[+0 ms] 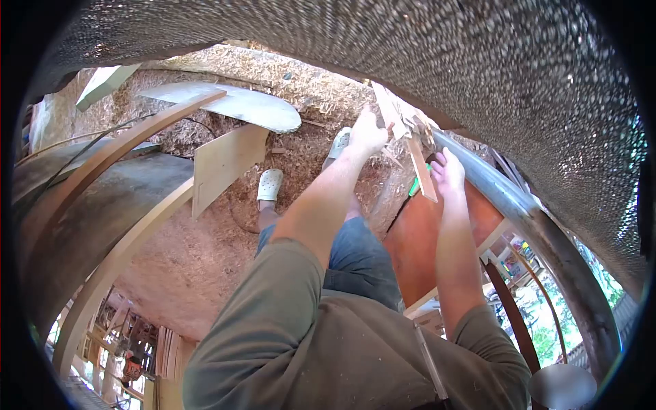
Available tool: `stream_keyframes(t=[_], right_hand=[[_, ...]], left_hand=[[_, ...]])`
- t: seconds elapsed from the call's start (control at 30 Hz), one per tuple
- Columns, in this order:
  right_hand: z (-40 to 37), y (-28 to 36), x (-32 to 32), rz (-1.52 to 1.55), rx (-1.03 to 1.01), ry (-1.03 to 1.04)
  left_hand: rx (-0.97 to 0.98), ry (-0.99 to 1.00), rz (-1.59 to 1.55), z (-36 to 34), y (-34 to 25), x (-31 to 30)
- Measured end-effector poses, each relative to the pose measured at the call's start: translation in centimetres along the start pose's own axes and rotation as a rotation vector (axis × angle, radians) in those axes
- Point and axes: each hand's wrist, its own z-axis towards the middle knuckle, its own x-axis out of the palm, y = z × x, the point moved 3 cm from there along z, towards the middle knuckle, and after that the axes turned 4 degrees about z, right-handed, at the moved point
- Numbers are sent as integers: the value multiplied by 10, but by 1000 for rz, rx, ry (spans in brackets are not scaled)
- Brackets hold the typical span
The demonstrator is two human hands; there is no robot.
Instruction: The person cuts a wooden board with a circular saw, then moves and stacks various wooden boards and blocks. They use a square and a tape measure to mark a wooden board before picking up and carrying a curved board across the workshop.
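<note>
My left hand [369,137] reaches to the left edge of a heap of pale wood scraps [404,116]. Its fingers are curled, largely hidden behind the back of the hand, and I cannot tell what they hold. A small brown end shows at its right side. To the right, my right hand [448,172] is open with its fingers apart and bent, facing a flat wooden strip [420,167]. That strip slants down from the heap between my two hands. Just under it shows a bright green object [414,186].
A grey pipe-like beam [492,181] runs along the right, beside an orange panel [427,236]. On the left are curved wooden ribs [119,140], a thin board [229,164] and a whitish rounded board [253,106]. Shavings cover the ground around my clogs [270,184]. Dark netting [478,61] hangs overhead.
</note>
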Motion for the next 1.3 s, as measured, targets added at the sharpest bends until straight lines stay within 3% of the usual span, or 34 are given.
stream_keyframes(t=[0.07, 0.1, 0.13, 0.2, 0.23, 0.3, 0.33, 0.4, 0.43, 0.47, 0.53, 0.6, 0.63, 0.67, 0.7, 0.73, 0.77, 0.8, 0.87, 0.9, 0.97, 1.0, 1.03, 1.1, 1.13, 1.2, 1.27, 1.3], right_hand=[[-36, 30, 8, -152, -230, 144], [-45, 38, 8, -143, -287, 156], [-54, 42, 7, -150, -297, 150], [-74, 48, 3, -134, -388, 157], [-82, 47, -1, -122, -402, 147], [-90, 43, -8, -188, -390, 110], [-91, 43, -9, -240, -381, 97], [-80, 40, -16, -330, -386, 85], [-76, 40, -19, -472, -394, 101], [-73, 39, -20, -614, -400, 119], [-90, 45, -6, -607, -461, 147], [-104, 54, 11, -629, -616, 217], [-104, 51, 18, -591, -638, 260], [-113, 48, 30, -576, -661, 301], [-124, 47, 42, -602, -689, 328], [-136, 44, 56, -630, -718, 358], [-148, 39, 70, -606, -808, 463], [-183, 39, 85, -733, -825, 448], [-193, 23, 107, -892, -1143, 536], [-218, 21, 120, -889, -1182, 567], [-276, 0, 137, -1133, -938, 644], [-285, -11, 142, -1143, -974, 661], [-284, -32, 144, -1240, -943, 701], [-306, -59, 150, -1354, -952, 765], [-324, -74, 150, -1372, -978, 787], [-354, -104, 149, -1289, -940, 840], [-369, -131, 153, -1221, -940, 892], [-380, -145, 155, -1318, -943, 897]], left_hand=[[-220, -368, 4, 7, 12, 11], [-203, -361, -79, -2, -14, 6], [-170, -32, -295, -21, -65, -25], [30, -186, 22, 19, -3, 96], [29, -178, 8, 22, -7, 101], [204, 120, -78, 21, -22, 113], [207, 116, -84, 26, -20, 115], [242, 367, -263, 36, -22, 115], [139, 223, -486, 16, -31, 93], [142, 212, -481, 4, -29, 81], [108, 50, -473, -15, -16, 45], [18, -28, -165, -32, 70, 45], [-167, 15, -138, -67, 75, 7], [-246, -4, -33, -96, 94, -23], [-272, 112, 102, -127, 94, -66], [-335, 57, 200, -152, 144, -79], [-435, -5, 280, -193, 143, -120], [-565, 7, 270, -216, 206, -133], [-669, -226, 292, -286, 207, -199], [-733, -338, 236, -323, 187, -232], [-673, -381, 297, -355, 281, -248], [-615, -395, 374, -364, 311, -255], [-618, -428, 350, -384, 292, -263], [-807, -722, -206, -428, 224, -293], [-794, -763, -236, -433, 243, -290], [-426, -730, 127, -426, 279, -274], [-434, -800, -372, -451, 199, -301], [-128, -983, -551, -439, 183, -316]])
